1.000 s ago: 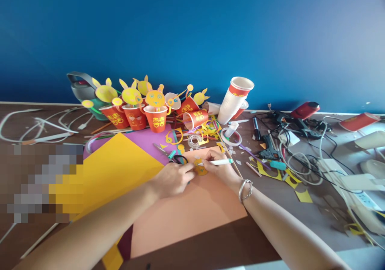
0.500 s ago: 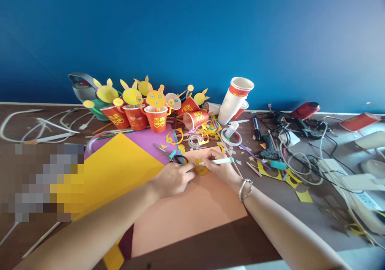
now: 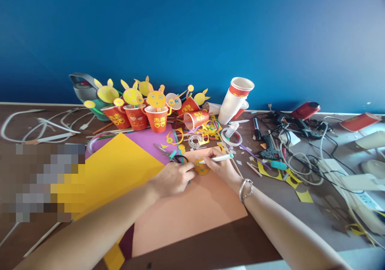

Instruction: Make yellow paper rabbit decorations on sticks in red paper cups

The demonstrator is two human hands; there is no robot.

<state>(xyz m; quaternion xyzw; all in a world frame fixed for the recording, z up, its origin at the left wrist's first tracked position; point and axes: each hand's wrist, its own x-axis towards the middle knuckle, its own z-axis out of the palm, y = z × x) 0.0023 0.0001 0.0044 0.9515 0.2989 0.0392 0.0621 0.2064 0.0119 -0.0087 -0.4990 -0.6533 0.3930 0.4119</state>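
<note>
My right hand [image 3: 221,166] grips a white marker with a teal cap [image 3: 217,159], its tip on a small yellow paper cutout [image 3: 201,167] that lies on the orange sheet [image 3: 192,210]. My left hand [image 3: 173,178] is curled, its fingertips pressing the cutout's left edge. A silver bracelet [image 3: 245,189] circles my right wrist. Scissors [image 3: 168,153] lie just beyond my left hand.
Yellow [image 3: 114,173] and purple [image 3: 150,139] sheets lie to the left. Red cups with yellow bunny faces [image 3: 156,113] stand at the back, beside a stack of paper cups [image 3: 233,101]. A glue gun [image 3: 269,147], cables [image 3: 303,157] and paper scraps crowd the right. White cords [image 3: 45,123] lie at left.
The marker's teal end has tilted slightly upward in my right hand. My left hand stays on the cutout.
</note>
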